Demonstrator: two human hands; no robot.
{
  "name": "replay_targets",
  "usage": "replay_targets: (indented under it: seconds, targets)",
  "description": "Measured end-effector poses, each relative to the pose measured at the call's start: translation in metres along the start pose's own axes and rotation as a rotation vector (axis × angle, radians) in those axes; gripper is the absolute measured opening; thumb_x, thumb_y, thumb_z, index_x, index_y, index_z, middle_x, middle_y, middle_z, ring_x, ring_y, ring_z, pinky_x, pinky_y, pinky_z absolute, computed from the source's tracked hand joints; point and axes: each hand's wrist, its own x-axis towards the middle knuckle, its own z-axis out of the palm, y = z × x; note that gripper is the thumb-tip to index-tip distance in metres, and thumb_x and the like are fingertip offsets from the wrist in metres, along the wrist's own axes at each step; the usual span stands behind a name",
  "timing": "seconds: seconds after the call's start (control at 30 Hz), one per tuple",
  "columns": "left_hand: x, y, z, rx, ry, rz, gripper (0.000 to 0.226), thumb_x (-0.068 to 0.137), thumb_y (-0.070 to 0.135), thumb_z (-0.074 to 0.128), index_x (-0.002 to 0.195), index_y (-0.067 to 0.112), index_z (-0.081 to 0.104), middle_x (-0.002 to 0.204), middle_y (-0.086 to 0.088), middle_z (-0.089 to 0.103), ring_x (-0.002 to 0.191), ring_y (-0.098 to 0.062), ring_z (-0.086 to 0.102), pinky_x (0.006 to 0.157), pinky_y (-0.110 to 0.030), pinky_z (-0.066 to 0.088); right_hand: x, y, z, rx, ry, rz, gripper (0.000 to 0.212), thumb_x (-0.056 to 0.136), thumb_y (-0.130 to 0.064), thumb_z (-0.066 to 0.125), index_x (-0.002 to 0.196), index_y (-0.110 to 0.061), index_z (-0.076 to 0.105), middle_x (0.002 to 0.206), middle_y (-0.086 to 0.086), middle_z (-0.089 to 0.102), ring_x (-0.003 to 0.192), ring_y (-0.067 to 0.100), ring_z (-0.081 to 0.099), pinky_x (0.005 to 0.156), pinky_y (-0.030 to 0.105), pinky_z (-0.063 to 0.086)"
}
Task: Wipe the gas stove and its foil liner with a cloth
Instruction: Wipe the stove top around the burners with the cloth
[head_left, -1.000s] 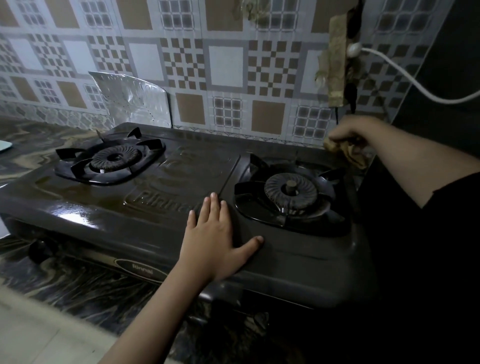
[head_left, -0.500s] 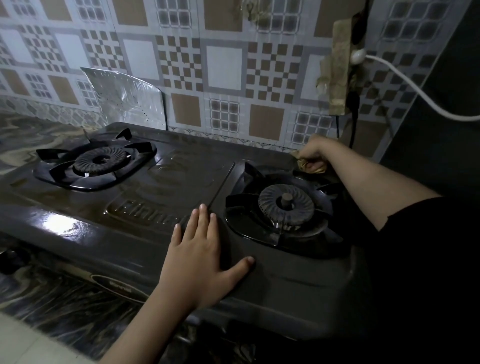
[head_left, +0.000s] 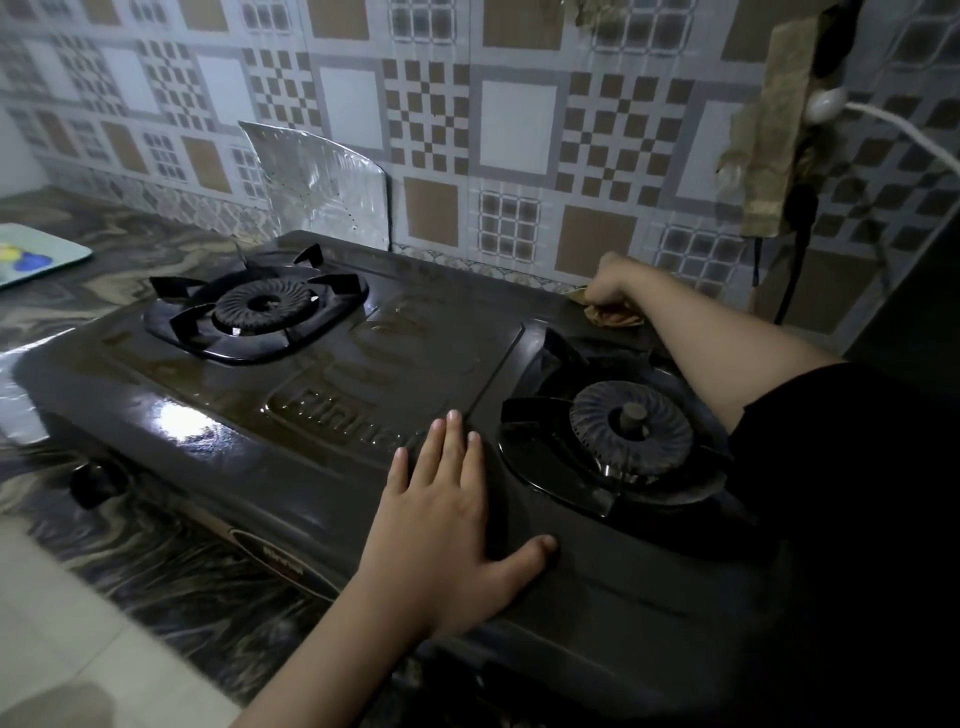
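Observation:
A dark two-burner gas stove (head_left: 332, 415) sits on a marbled counter. My left hand (head_left: 447, 525) lies flat with spread fingers on the stove's front middle, just left of the right burner (head_left: 628, 431). My right hand (head_left: 615, 286) grips a crumpled brownish cloth (head_left: 610, 316) and presses it on the stove's back edge behind the right burner. A sheet of silver foil liner (head_left: 322, 187) stands against the tiled wall behind the left burner (head_left: 262, 306). More foil (head_left: 21, 395) shows under the stove's left end.
A patterned tile wall rises right behind the stove. A taped socket with a white plug and cable (head_left: 826, 104) hangs at the upper right, with a black cord (head_left: 795, 249) below it. A pale tray (head_left: 36, 254) lies at far left. A stove knob (head_left: 96, 483) sticks out front left.
My right hand has slid the cloth leftward along the stove's back edge from the right rear corner. My left hand stays flat in the same place. The camera has shifted.

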Motion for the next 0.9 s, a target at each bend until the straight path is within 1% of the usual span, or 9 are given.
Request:
replay_targets:
  seconds: [0.07, 0.13, 0.33, 0.43, 0.47, 0.53, 0.67, 0.87, 0.9]
  targets:
    - [0.000, 0.000, 0.000, 0.003, 0.004, 0.005, 0.115, 0.063, 0.085, 0.004, 0.152, 0.013, -0.012, 0.155, -0.006, -0.030, 0.143, -0.019, -0.027, 0.115, -0.038, -0.014, 0.005, -0.017, 0.007, 0.003, 0.005, -0.055, 0.039, 0.091, -0.015, 0.055, 0.123, 0.003, 0.042, 0.091, 0.013, 0.049, 0.066, 0.022, 0.052, 0.059, 0.029, 0.047]
    - [-0.001, 0.000, 0.000, -0.001, 0.006, 0.004, 0.113, 0.067, 0.084, 0.009, 0.152, 0.013, -0.013, 0.155, -0.006, -0.030, 0.143, -0.020, -0.028, 0.113, -0.037, -0.016, 0.010, -0.035, 0.013, -0.016, 0.017, -0.107, 0.032, 0.091, -0.012, 0.052, 0.120, 0.001, 0.045, 0.083, 0.010, 0.046, 0.071, 0.022, 0.051, 0.067, 0.031, 0.046]
    - [-0.002, 0.001, -0.004, -0.035, -0.013, 0.009, 0.108, 0.079, 0.081, 0.027, 0.152, 0.013, -0.014, 0.154, -0.006, -0.032, 0.143, -0.020, -0.029, 0.114, -0.036, -0.018, 0.021, -0.079, 0.023, -0.040, 0.055, -0.262, 0.010, 0.091, -0.013, 0.050, 0.094, -0.005, 0.047, 0.077, 0.009, 0.045, 0.064, 0.020, 0.046, 0.053, 0.030, 0.040]
    - [-0.002, -0.001, -0.003, -0.037, -0.009, 0.015, 0.109, 0.080, 0.081, 0.029, 0.152, 0.013, -0.014, 0.154, -0.006, -0.033, 0.142, -0.020, -0.030, 0.115, -0.037, -0.018, 0.024, -0.097, 0.034, -0.009, 0.047, -0.321, 0.020, 0.089, -0.011, 0.050, 0.071, -0.011, 0.042, 0.076, 0.009, 0.046, 0.061, 0.019, 0.044, 0.048, 0.028, 0.033]
    - [-0.002, -0.001, -0.003, -0.032, -0.015, 0.016, 0.108, 0.080, 0.081, 0.029, 0.152, 0.014, -0.014, 0.153, -0.005, -0.034, 0.142, -0.020, -0.031, 0.114, -0.037, -0.018, 0.023, -0.101, 0.038, 0.002, 0.049, -0.341, 0.019, 0.088, -0.009, 0.051, 0.071, -0.012, 0.043, 0.079, 0.010, 0.048, 0.063, 0.020, 0.045, 0.049, 0.028, 0.034]
    - [-0.002, 0.000, -0.004, -0.028, -0.021, 0.013, 0.108, 0.080, 0.081, 0.030, 0.152, 0.014, -0.015, 0.153, -0.005, -0.034, 0.142, -0.020, -0.031, 0.114, -0.037, -0.018, 0.020, -0.104, 0.042, 0.021, 0.055, -0.366, 0.004, 0.084, -0.006, 0.053, 0.084, -0.010, 0.050, 0.088, 0.013, 0.053, 0.074, 0.023, 0.051, 0.054, 0.029, 0.038]
    - [-0.003, 0.001, -0.002, -0.046, 0.014, 0.007, 0.108, 0.080, 0.080, 0.031, 0.153, 0.014, -0.014, 0.154, -0.005, -0.032, 0.143, -0.019, -0.030, 0.113, -0.035, -0.019, 0.013, -0.099, 0.042, 0.029, 0.025, -0.403, 0.035, 0.083, -0.004, 0.054, 0.118, -0.009, 0.057, 0.108, 0.011, 0.057, 0.091, 0.024, 0.054, 0.067, 0.029, 0.043]
    - [-0.004, 0.001, -0.002, -0.047, 0.060, 0.011, 0.106, 0.080, 0.080, 0.029, 0.153, 0.014, -0.010, 0.155, -0.004, -0.029, 0.144, -0.018, -0.026, 0.113, -0.035, -0.019, -0.029, -0.116, 0.057, -0.152, 0.001, -0.589, 0.029, 0.079, -0.007, 0.050, 0.107, -0.008, 0.060, 0.103, 0.015, 0.062, 0.084, 0.027, 0.057, 0.056, 0.026, 0.040]
    - [-0.004, 0.000, -0.001, -0.053, 0.076, 0.012, 0.104, 0.079, 0.078, 0.026, 0.154, 0.014, -0.007, 0.156, -0.005, -0.026, 0.145, -0.019, -0.024, 0.111, -0.034, -0.021, -0.037, -0.119, 0.058, -0.170, -0.006, -0.612, 0.030, 0.079, -0.008, 0.051, 0.107, -0.008, 0.060, 0.105, 0.015, 0.062, 0.085, 0.027, 0.058, 0.058, 0.027, 0.043]
